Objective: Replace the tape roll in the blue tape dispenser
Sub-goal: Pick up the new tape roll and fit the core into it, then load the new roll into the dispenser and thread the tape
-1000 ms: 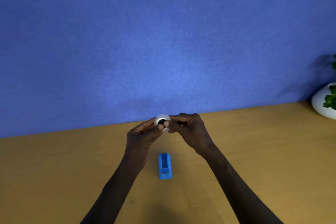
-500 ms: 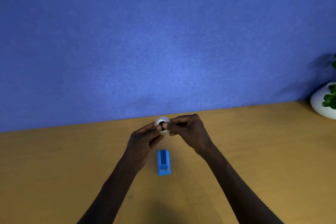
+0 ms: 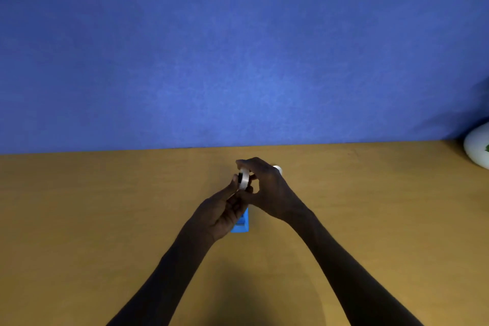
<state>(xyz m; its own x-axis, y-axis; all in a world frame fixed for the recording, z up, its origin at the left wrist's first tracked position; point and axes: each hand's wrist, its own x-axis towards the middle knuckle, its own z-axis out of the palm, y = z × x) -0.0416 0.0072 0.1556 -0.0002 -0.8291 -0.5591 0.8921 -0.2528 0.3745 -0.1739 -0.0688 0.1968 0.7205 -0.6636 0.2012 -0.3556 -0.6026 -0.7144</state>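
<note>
Blue wall point(image 3: 238, 47) above wooden table point(image 3: 79, 219); frame centre: both hands, left hand point(image 3: 221, 213) and right hand point(image 3: 272, 189), pinch white tape roll point(image 3: 244, 179) above blue dispenser point(image 3: 242, 225), partly hidden.

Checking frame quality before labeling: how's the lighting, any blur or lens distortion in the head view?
Head view: dim and uneven, with a bright patch mid-wall and darker corners; both hands are underexposed, so the left hand and right hand show little detail. The tape roll is slightly soft. A broad shadow falls on the table near the bottom edge. The table's far edge bows slightly, a wide-angle effect.
</note>
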